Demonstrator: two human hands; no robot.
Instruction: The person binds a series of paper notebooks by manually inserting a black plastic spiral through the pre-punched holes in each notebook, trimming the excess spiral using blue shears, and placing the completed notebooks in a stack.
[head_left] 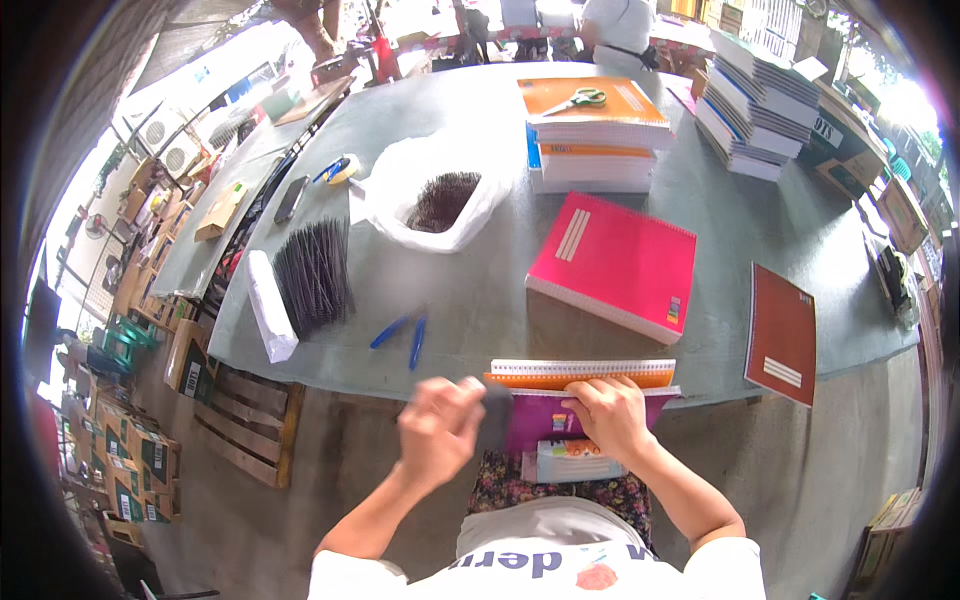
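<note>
At the table's near edge, my right hand (612,412) grips a purple notebook (535,418), thumb and fingers over its upper edge. Behind it lies an orange notebook (600,380) with a row of punched holes along a white edge. My left hand (438,425) is smeared by motion, its fingers seemingly curled. Right beside it is a dark blurred shape (495,418) at the notebook's left end, which I cannot make out. A pale blue printed pad or pack (575,466) shows below the purple notebook, over my lap.
A pink notebook stack (620,255), a brown notebook (782,335) and a blue-handled tool (417,342) lie nearby. Black binding coils (315,275) lie beside a white roll (268,305); a white bag (400,220) holds more. Green scissors (590,97) top a notebook stack (600,170).
</note>
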